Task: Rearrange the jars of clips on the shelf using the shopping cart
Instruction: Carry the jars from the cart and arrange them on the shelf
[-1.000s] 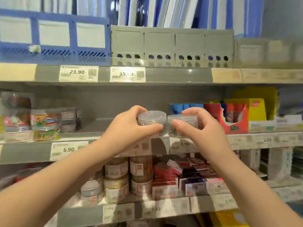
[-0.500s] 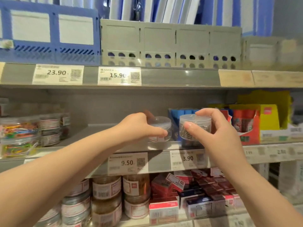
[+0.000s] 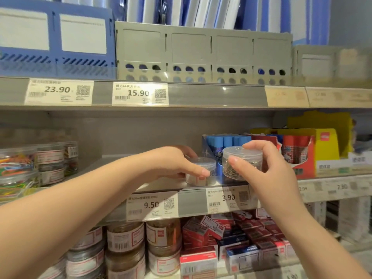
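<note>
My left hand (image 3: 177, 164) grips a clear jar of clips (image 3: 203, 173) that rests on the middle shelf (image 3: 161, 186), just behind the 9.50 and 3.90 price tags. My right hand (image 3: 267, 170) holds a second clear jar of silver clips (image 3: 244, 163) in the air, slightly above and right of the first. Thumb and fingers pinch its lid and side. The shopping cart is out of view.
Jars of coloured clips (image 3: 18, 170) and labelled jars (image 3: 51, 164) stand at the shelf's left. Blue glue sticks (image 3: 223, 142) and a red-yellow display box (image 3: 306, 152) sit behind my right hand. Below are stacked jars (image 3: 124, 244) and staple boxes (image 3: 221, 238). File holders (image 3: 203, 51) fill the top shelf.
Both hands moved forward to the middle shelf. The left jar has come down onto the shelf surface, while the right jar stays lifted beside it.
</note>
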Available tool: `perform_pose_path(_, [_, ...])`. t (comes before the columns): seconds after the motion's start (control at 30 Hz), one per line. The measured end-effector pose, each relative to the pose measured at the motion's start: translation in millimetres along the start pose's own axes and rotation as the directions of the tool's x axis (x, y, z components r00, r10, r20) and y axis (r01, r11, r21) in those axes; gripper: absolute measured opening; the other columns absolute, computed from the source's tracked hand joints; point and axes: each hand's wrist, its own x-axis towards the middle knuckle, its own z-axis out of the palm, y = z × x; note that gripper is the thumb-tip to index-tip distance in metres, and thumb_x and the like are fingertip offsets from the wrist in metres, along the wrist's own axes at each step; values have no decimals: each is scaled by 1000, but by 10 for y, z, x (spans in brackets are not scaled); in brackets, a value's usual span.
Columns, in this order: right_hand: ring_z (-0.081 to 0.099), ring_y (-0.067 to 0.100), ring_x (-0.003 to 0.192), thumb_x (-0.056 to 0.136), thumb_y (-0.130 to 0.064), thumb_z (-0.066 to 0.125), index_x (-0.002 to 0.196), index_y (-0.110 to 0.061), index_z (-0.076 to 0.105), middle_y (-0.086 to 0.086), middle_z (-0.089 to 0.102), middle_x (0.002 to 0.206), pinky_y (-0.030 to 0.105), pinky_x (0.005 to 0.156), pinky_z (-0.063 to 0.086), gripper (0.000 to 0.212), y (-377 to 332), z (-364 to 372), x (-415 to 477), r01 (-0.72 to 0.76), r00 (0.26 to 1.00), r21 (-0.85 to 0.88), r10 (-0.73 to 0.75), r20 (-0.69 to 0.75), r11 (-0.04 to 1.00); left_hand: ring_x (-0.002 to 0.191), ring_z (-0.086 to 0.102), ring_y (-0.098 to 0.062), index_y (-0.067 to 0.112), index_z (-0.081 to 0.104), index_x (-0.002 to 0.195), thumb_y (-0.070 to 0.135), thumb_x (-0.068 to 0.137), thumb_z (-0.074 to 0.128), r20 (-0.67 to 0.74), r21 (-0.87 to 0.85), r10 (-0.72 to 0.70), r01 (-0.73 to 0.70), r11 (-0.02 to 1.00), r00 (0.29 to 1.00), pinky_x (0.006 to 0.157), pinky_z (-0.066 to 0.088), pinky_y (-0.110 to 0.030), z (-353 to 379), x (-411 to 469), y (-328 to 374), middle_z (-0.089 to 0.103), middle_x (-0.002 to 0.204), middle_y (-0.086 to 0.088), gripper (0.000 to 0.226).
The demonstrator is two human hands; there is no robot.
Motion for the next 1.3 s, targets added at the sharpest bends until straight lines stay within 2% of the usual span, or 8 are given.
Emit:
perform_pose_path(0.13, [48,-17,81,71,-48,64,97,-38,52,-20,56,89,10,61,37,31,-17,23,-39,-11,1000,11,11,22,1000,104,56,-9,22,49,127,48,74,69,43,131,17,-23,991,999,92,48,-22,-23,-41,-2,56,120,4,62])
perform_pose_path(0.27, [51,-11,83,69,-50,63,95,-38,52,-17,58,88,12,62,40,31,-68,56,-17,-8,1000,50,7,8,999,126,45,-13,23,33,142,55,68,67,56,196,46,-56,979,997,107,35,-29,-50,-132,25,41,144,1,88])
perform_pose_path(0.5, [58,2,85,71,-52,68,98,-38,52,-14,61,92,30,76,50,34,-187,193,-55,11,999,108,-14,30,994,122,40,6,42,36,133,64,44,60,-220,145,333,-307,941,917,99,34,-18,27,-606,67,47,126,20,95])
perform_pose_path(0.67, [57,-1,87,58,-60,69,96,-44,49,-16,60,93,26,73,46,46,-291,338,-44,14,997,152,-26,75,988,106,55,5,45,44,120,61,44,71,-261,24,339,-345,938,904,95,43,-22,53,-632,59,58,103,22,82])
perform_pose_path(0.8, [47,2,77,65,-52,75,98,-40,49,-16,44,81,21,64,35,44,-382,382,-26,-26,993,215,0,122,976,92,64,-1,48,48,112,57,42,75,-289,-9,355,-373,928,889,89,49,-24,14,-612,-3,66,96,11,76])
perform_pose_path(0.93, [61,14,91,48,-57,65,99,-43,49,-4,61,95,42,79,52,56,-439,448,-14,-57,983,244,12,181,968,72,59,4,46,49,110,55,45,74,-318,30,361,-371,928,877,74,45,-12,14,-610,-3,61,79,17,71])
perform_pose_path(1.03, [62,15,89,47,-50,63,100,-44,48,-3,64,94,45,80,53,56,-488,473,-5,-51,978,211,6,208,976,80,61,3,48,47,109,53,45,74,-296,71,357,-352,933,886,75,46,-13,2,-616,18,63,93,19,70])
perform_pose_path(1.3, [56,-3,97,73,-43,60,100,-37,54,-16,59,105,19,77,44,28,-460,315,54,7,989,216,-38,140,976,100,57,-4,33,48,127,34,67,80,-273,175,230,-187,967,934,84,43,-15,-264,-529,-40,60,115,12,68])
